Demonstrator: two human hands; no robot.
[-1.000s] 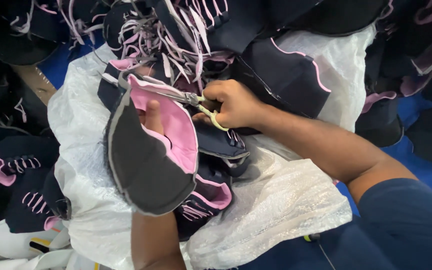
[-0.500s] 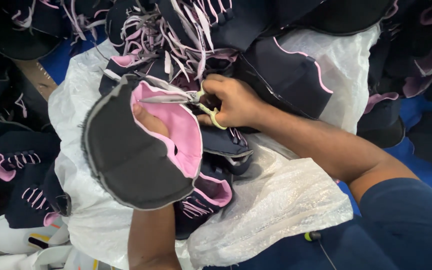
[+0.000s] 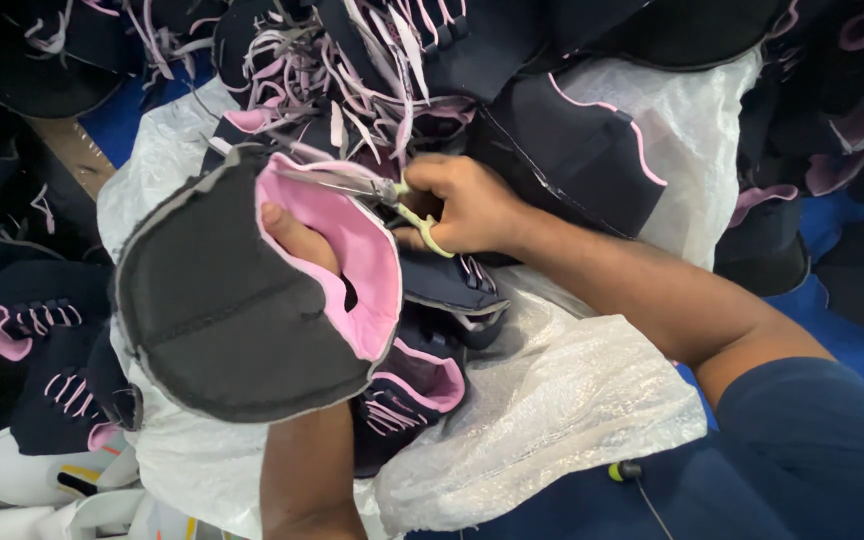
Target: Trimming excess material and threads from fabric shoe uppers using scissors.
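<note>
Head view: right hand (image 3: 467, 205) fingers clamped on scissors (image 3: 362, 188); left hand (image 3: 297, 238) fingers curled inside pink-lined shoe upper (image 3: 242, 300).

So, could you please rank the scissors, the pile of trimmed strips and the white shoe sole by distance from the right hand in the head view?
From the right hand:
1. Scissors: held in that hand, blades pointing left over the pink lining.
2. Pile of trimmed strips: just above the hand, at the top of the view.
3. White shoe sole: far off in the bottom left corner.
</note>
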